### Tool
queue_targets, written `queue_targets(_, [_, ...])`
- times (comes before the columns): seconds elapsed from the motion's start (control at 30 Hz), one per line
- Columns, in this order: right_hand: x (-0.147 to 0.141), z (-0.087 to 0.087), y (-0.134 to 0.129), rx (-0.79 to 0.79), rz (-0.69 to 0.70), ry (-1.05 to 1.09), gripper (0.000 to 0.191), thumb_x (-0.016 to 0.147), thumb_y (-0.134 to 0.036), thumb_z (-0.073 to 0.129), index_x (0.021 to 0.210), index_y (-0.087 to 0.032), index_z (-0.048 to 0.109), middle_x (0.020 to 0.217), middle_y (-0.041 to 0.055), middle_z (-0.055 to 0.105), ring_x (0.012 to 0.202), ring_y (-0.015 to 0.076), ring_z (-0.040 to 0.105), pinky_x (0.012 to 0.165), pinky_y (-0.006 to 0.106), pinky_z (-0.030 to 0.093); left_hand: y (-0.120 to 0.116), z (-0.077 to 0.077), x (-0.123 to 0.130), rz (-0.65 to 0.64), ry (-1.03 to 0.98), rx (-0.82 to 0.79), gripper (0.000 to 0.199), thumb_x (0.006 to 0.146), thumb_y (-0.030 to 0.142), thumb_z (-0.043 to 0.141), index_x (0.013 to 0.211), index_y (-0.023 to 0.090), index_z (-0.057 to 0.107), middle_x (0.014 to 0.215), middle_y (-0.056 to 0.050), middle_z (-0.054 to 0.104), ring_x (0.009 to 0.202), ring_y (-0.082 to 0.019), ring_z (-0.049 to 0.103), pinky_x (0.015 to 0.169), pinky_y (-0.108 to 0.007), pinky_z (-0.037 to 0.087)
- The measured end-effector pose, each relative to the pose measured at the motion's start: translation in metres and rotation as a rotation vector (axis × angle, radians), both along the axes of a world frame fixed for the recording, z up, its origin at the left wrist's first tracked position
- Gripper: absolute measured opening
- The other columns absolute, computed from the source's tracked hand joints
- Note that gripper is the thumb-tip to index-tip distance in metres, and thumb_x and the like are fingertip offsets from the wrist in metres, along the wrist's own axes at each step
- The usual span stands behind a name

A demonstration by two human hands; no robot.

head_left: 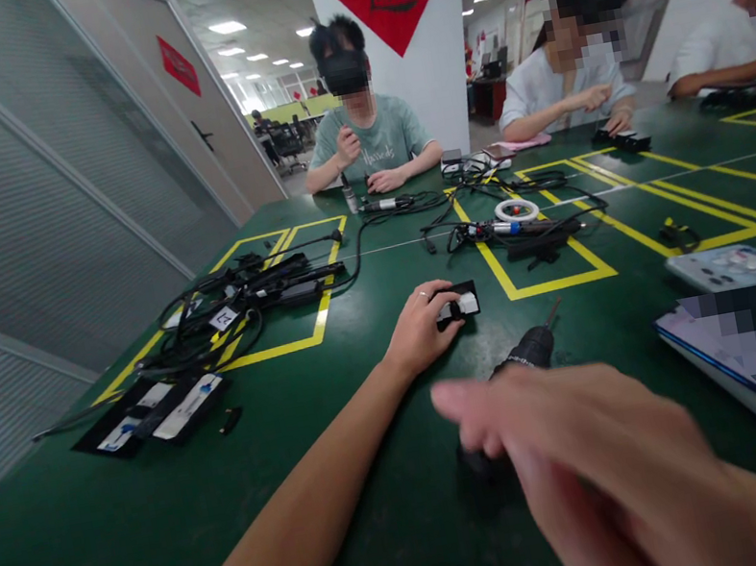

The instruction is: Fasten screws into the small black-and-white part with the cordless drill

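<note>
My left hand (422, 329) rests on the green table, its thumb and fingers closed round a small black plate (470, 294) with a white patch and a small black part on it. Much of that piece is hidden by the fingers. Close to the camera, my right hand (583, 452) is blurred, its fingers bent and bunched together. Whatever they pinch, if anything, cannot be made out. Beneath and beyond it lies a black power drill (535, 346), its thin bit pointing away to the right. The hand covers most of the drill's body.
Black cables and devices (262, 289) lie at left, beside black-and-white panels (152, 413) and a small black part (230, 420). More cabled tools (507, 229) and a white ring (517, 211) lie beyond. A phone (730, 267) is at right. Several people sit around the table.
</note>
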State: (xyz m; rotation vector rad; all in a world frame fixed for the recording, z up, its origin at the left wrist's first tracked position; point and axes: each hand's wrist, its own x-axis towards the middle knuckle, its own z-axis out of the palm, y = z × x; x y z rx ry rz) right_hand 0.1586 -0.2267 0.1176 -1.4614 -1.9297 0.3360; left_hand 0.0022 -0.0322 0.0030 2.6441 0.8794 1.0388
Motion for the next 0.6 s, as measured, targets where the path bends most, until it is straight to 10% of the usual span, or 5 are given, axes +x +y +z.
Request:
queue_targets(0.27, [-0.012, -0.057, 0.128, 0.126, -0.114, 0.148, 0.017, 0.091, -0.024, 0.049, 0.103, -0.014, 0.058, 0.095, 0.0038, 0.063, 0.082, 0.0159, 0.062, 0.073, 0.035, 0.051, 0.0, 0.0, -0.001, 0.015, 0.052, 0.039, 0.035, 0.081, 0.025, 0.055, 0.115, 0.02, 0.051, 0.125, -0.008, 0.049, 0.121, -0.02, 0.043, 0.106, -0.042, 0.037])
queue_targets(0.6, [-0.014, -0.071, 0.124, 0.053, -0.151, -0.064, 0.025, 0.091, -0.027, 0.052, 0.112, -0.016, 0.055, 0.104, 0.0055, 0.06, 0.089, 0.0184, 0.06, 0.077, 0.039, 0.05, -0.001, 0.004, -0.003, 0.031, 0.178, 0.121, 0.033, 0.083, 0.029, 0.05, 0.115, 0.018, 0.049, 0.127, -0.01, 0.05, 0.125, -0.023, 0.041, 0.11, -0.049, 0.03])
